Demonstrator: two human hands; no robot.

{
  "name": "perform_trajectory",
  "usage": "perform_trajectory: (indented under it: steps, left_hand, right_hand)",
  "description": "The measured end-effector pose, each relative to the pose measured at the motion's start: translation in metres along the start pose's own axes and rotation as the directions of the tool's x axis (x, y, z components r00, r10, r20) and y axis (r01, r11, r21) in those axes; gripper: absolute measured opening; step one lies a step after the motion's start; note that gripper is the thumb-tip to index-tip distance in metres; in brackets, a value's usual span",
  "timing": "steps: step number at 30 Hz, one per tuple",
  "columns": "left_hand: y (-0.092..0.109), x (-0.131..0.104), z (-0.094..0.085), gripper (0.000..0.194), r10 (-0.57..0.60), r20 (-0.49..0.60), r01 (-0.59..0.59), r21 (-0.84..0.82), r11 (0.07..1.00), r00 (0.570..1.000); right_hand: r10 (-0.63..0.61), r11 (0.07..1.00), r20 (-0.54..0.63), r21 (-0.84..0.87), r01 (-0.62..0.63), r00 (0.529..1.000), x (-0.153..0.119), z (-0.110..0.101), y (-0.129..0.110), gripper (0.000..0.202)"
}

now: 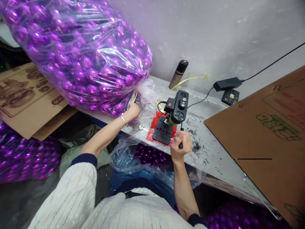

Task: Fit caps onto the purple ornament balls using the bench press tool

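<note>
My right hand [181, 143] is wrapped round the lever handle [182, 125] of a small black bench machine [179, 108] with a red switch, round vents and a slotted black base plate [162, 131]. The base stands on a red sheet [150, 135]. My left hand [133, 110] is curled at the gathered neck of a big clear plastic bag [95, 63] full of shiny purple balls. A yellow strip [135, 96] shows just above that hand. Its fingertips are hidden, so what they hold cannot be made out.
A spray can [178, 74] stands by the wall, near a power adapter [227, 84]. Black shavings [196, 144] litter the white table [214, 159]. Cardboard boxes flank it, a large carton [269, 133] at right. An open plastic bag of purple balls [152, 155] lies over my lap.
</note>
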State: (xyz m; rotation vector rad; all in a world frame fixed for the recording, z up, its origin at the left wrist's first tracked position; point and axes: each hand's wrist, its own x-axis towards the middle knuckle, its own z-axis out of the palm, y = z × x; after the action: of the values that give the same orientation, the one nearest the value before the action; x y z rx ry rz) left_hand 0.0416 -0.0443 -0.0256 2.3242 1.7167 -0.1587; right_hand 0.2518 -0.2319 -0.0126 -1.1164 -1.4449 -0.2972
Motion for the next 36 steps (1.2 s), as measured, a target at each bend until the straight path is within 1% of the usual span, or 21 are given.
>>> perform_trajectory:
  steps: [3, 5, 8, 10, 13, 14, 16, 18, 19, 21, 22, 23, 25, 28, 30, 31, 33, 34, 36]
  left_hand:
    - [0.0, 0.0, 0.002, 0.022, -0.038, 0.039, 0.033, 0.13, 0.991, 0.999]
    - [0.003, 0.002, 0.004, 0.021, -0.046, 0.061, 0.034, 0.182, 0.983, 0.997]
    - [0.009, 0.007, 0.009, 0.017, -0.049, 0.098, 0.026, 0.226, 0.974, 0.994]
    - [0.011, 0.007, 0.009, 0.018, -0.038, 0.112, 0.011, 0.233, 0.972, 0.993]
    - [0.009, 0.001, 0.001, 0.017, 0.015, 0.09, -0.034, 0.219, 0.975, 0.996]
    - [0.006, -0.003, -0.002, 0.017, 0.034, 0.066, -0.048, 0.213, 0.976, 0.997]
    - [0.001, -0.012, -0.005, 0.024, 0.065, 0.007, -0.065, 0.201, 0.977, 0.998]
    - [-0.005, -0.021, -0.002, 0.032, 0.103, -0.052, -0.093, 0.172, 0.981, 0.993]
    - [-0.008, -0.025, 0.002, 0.036, 0.141, -0.088, -0.127, 0.152, 0.98, 0.986]
    - [-0.015, -0.031, 0.013, 0.042, 0.227, -0.164, -0.212, 0.107, 0.971, 0.96]
    - [-0.018, -0.033, 0.018, 0.045, 0.247, -0.201, -0.236, 0.077, 0.969, 0.948]
    - [-0.021, -0.033, 0.023, 0.048, 0.24, -0.229, -0.237, 0.041, 0.971, 0.943]
    - [-0.027, -0.032, 0.028, 0.05, 0.165, -0.229, -0.182, -0.055, 0.982, 0.959]
    - [-0.032, -0.026, 0.027, 0.049, 0.068, -0.151, -0.102, -0.228, 0.968, 0.986]
    - [-0.032, -0.022, 0.026, 0.055, 0.039, -0.107, -0.079, -0.401, 0.912, 0.993]
    - [-0.032, -0.021, 0.027, 0.06, 0.022, -0.099, -0.07, -0.513, 0.855, 0.995]
    - [-0.029, -0.023, 0.029, 0.068, -0.009, -0.106, -0.072, -0.731, 0.679, 0.994]
    - [-0.027, -0.024, 0.031, 0.07, -0.022, -0.116, -0.082, -0.807, 0.585, 0.993]
    - [-0.023, -0.03, 0.035, 0.067, -0.051, -0.117, -0.084, -0.898, 0.433, 0.992]
  right_hand:
    - [-0.013, 1.0, 0.018, 0.003, 0.013, 1.0, 0.0, -0.001, 0.0, 0.025]
    - [-0.019, 1.0, 0.018, 0.001, 0.019, 1.0, 0.0, -0.001, 0.0, 0.025]
    - [-0.028, 1.0, 0.02, 0.002, 0.028, 0.999, 0.0, -0.001, 0.001, 0.024]
    - [-0.036, 0.999, 0.028, 0.008, 0.036, 0.999, 0.0, -0.002, 0.001, 0.023]
    - [-0.051, 0.999, 0.042, 0.019, 0.05, 0.998, -0.002, -0.002, 0.003, 0.021]
    - [-0.054, 0.998, 0.044, 0.022, 0.053, 0.998, -0.004, -0.001, 0.004, 0.021]
    - [-0.054, 0.998, 0.038, 0.024, 0.053, 0.998, -0.006, -0.001, 0.005, 0.021]
    - [-0.043, 0.999, 0.025, 0.022, 0.042, 0.999, -0.008, 0.0, 0.006, 0.022]
    - [-0.037, 0.999, 0.02, 0.021, 0.037, 0.999, -0.008, 0.001, 0.006, 0.022]
    - [-0.034, 0.999, 0.025, 0.021, 0.034, 0.999, -0.008, 0.001, 0.006, 0.022]
    - [-0.038, 0.999, 0.029, 0.023, 0.037, 0.999, -0.007, 0.001, 0.006, 0.022]
    - [-0.043, 0.999, 0.034, 0.025, 0.042, 0.999, -0.007, 0.001, 0.006, 0.022]
    - [-0.047, 0.999, 0.035, 0.027, 0.046, 0.998, -0.006, 0.0, 0.005, 0.022]
    - [-0.038, 0.999, 0.027, 0.025, 0.037, 0.999, -0.004, 0.0, 0.004, 0.023]
    - [-0.036, 0.999, 0.028, 0.022, 0.035, 0.999, -0.004, -0.001, 0.004, 0.023]
    - [-0.039, 0.999, 0.03, 0.021, 0.038, 0.999, -0.004, -0.001, 0.004, 0.023]
    - [-0.047, 0.999, 0.037, 0.016, 0.047, 0.998, -0.004, -0.001, 0.005, 0.023]
    - [-0.051, 0.999, 0.037, 0.013, 0.05, 0.998, -0.004, -0.001, 0.005, 0.023]
    - [-0.049, 0.999, 0.03, 0.001, 0.049, 0.998, -0.004, -0.001, 0.006, 0.024]
